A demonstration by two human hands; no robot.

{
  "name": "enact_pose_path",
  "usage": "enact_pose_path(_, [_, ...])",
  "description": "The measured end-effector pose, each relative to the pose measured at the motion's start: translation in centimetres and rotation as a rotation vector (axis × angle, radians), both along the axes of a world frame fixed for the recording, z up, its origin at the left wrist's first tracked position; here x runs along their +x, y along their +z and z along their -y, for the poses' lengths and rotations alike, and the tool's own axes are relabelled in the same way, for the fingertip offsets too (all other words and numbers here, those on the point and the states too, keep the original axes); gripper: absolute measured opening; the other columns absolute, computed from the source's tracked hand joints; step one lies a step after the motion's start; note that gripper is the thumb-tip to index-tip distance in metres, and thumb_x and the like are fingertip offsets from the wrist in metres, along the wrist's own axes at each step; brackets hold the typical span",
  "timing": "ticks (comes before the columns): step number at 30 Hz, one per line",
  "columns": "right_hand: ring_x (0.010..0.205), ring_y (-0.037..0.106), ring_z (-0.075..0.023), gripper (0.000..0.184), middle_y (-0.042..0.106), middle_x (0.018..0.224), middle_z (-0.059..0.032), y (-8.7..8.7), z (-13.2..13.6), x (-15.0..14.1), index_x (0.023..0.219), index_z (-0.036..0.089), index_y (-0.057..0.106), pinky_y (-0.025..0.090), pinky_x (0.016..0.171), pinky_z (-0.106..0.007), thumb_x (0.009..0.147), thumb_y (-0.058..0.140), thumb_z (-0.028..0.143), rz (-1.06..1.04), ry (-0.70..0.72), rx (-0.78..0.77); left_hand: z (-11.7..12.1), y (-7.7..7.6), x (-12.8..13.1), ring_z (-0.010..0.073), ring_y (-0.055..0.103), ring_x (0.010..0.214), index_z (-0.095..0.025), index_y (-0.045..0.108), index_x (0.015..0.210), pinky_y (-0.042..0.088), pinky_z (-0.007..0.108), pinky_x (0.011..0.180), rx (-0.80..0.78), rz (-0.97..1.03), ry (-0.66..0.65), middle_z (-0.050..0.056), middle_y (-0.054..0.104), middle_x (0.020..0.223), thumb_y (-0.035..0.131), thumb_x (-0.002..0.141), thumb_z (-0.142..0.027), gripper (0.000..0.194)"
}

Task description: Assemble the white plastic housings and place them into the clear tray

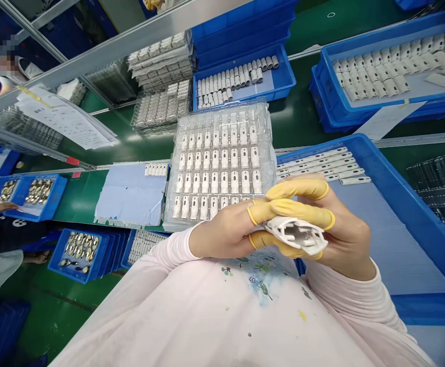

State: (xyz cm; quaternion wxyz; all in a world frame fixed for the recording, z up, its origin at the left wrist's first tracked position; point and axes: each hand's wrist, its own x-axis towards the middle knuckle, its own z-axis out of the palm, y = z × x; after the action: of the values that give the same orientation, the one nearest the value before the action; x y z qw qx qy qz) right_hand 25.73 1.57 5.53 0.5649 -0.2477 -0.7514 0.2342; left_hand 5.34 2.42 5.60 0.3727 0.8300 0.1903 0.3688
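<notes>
Close to my chest, both hands grip one white hollow plastic housing (pixel 297 234), its open end facing me and ribs showing inside. My left hand (pixel 230 229) pinches it from the left, its yellow-covered fingertips against the shell. My right hand (pixel 333 224) wraps round it from above and the right, also with yellow finger covers. Much of the housing is hidden by the fingers. Just beyond them lies a clear blister tray (pixel 222 120) with rows of white housings (pixel 215 158), each with a dark oval hole.
To the right is a blue bin (pixel 417 204) with rows of long white housings (pixel 322 165). More blue bins (pixel 375 109) of white parts stand behind. Stacked trays (pixel 163 102) are at the back left. A blue sheet (pixel 131 196) lies left. Another person's hand (pixel 3 207) is at far left.
</notes>
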Motion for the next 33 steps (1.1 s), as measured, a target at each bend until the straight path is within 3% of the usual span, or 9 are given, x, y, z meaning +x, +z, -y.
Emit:
enact_pose_path(7, [0.107, 0.069, -0.0272, 0.058, 0.071, 0.126, -0.0066, -0.4, 0.1, -0.1, 0.149, 0.04, 0.069, 0.059, 0.089, -0.049, 0.094, 0.081, 0.029, -0.087, 0.104, 0.028, -0.3, -1.5, 0.2, 0.0225, 0.074, 0.121, -0.023, 0.061, 0.13, 0.06, 0.037, 0.107, 0.015, 0.042, -0.087, 0.01, 0.076, 0.124, 0.063, 0.103, -0.03, 0.028])
enact_pose_path(13, [0.116, 0.067, -0.0242, 0.061, 0.069, 0.135, -0.004, -1.0, 0.2, -0.1, 0.149, 0.037, 0.068, 0.059, 0.096, -0.046, 0.092, 0.083, 0.023, -0.139, 0.131, 0.029, -0.7, -2.4, 0.7, 0.0237, 0.075, 0.116, -0.024, 0.059, 0.137, 0.063, 0.037, 0.098, 0.0, 0.053, -0.137, 0.01, 0.074, 0.126, 0.063, 0.103, -0.032, 0.035])
enact_pose_path(17, [0.116, 0.067, -0.0251, 0.066, 0.069, 0.135, -0.0043, -1.1, 0.2, -0.1, 0.149, 0.036, 0.069, 0.061, 0.094, -0.047, 0.088, 0.086, 0.02, -0.158, 0.132, 0.015, -0.8, -2.5, 0.6, 0.0258, 0.074, 0.119, -0.023, 0.062, 0.129, 0.062, 0.039, 0.098, -0.085, 0.023, -0.111, 0.011, 0.075, 0.127, 0.068, 0.1, -0.043, 0.036])
enact_pose_path(22, [0.108, 0.071, -0.0245, 0.062, 0.07, 0.128, -0.005, -0.8, 0.1, -0.5, 0.149, 0.037, 0.069, 0.065, 0.089, -0.046, 0.09, 0.085, 0.024, -0.18, 0.123, 0.002, -0.6, -2.2, 0.5, 0.0266, 0.075, 0.12, -0.022, 0.067, 0.123, 0.061, 0.042, 0.106, -0.224, 0.019, -0.128, 0.011, 0.078, 0.124, 0.066, 0.1, -0.038, 0.028])
enact_pose_path(28, [0.109, 0.073, -0.0244, 0.068, 0.069, 0.131, -0.0055, -0.6, 0.1, -0.4, 0.15, 0.038, 0.068, 0.067, 0.09, -0.044, 0.087, 0.085, 0.018, -0.132, 0.076, -0.019, -0.3, -2.3, 0.1, 0.0253, 0.076, 0.12, -0.023, 0.064, 0.133, 0.062, 0.039, 0.105, -0.079, 0.102, -0.062, 0.012, 0.077, 0.129, 0.069, 0.098, -0.03, 0.036])
enact_pose_path(33, [0.12, 0.072, -0.0256, 0.061, 0.067, 0.142, -0.0049, -1.2, 0.5, 0.5, 0.15, 0.039, 0.068, 0.066, 0.101, -0.046, 0.093, 0.082, 0.024, -0.096, 0.1, -0.043, -0.3, -2.1, 0.3, 0.0271, 0.075, 0.123, -0.024, 0.065, 0.132, 0.061, 0.043, 0.108, -0.183, 0.078, -0.069, 0.011, 0.078, 0.126, 0.068, 0.1, -0.035, 0.034])
